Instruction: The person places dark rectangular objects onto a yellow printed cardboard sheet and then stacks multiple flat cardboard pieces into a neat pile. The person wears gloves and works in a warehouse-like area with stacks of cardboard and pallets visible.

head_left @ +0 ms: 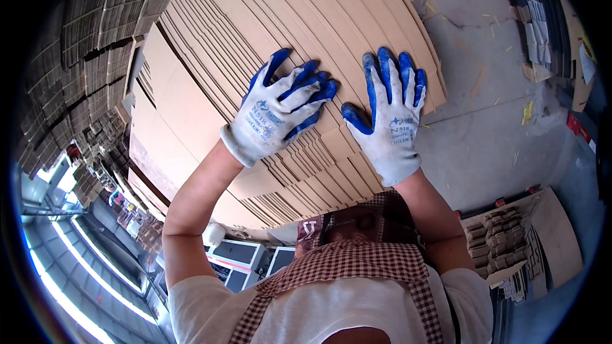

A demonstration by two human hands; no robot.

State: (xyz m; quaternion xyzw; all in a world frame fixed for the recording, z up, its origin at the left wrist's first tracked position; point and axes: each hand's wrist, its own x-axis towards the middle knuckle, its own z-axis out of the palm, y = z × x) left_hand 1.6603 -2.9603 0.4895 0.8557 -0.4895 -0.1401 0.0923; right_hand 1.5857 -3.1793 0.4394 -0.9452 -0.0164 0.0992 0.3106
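My left hand [275,113] rests loosely curled, my right hand [392,114] flat, fingers apart, neither clamped, on cardboard sheets [306,13] at upper centre. They're already fanned in overlapping rows; the lower edges seem not yet even.

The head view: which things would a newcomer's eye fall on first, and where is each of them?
Probably first, near the middle, the blue-and-white gloved left hand and right hand, fingers spread on overlapping brown cardboard sheets. Next might come the checked apron at lower centre, and the stacked cardboard bundles filling the upper left.
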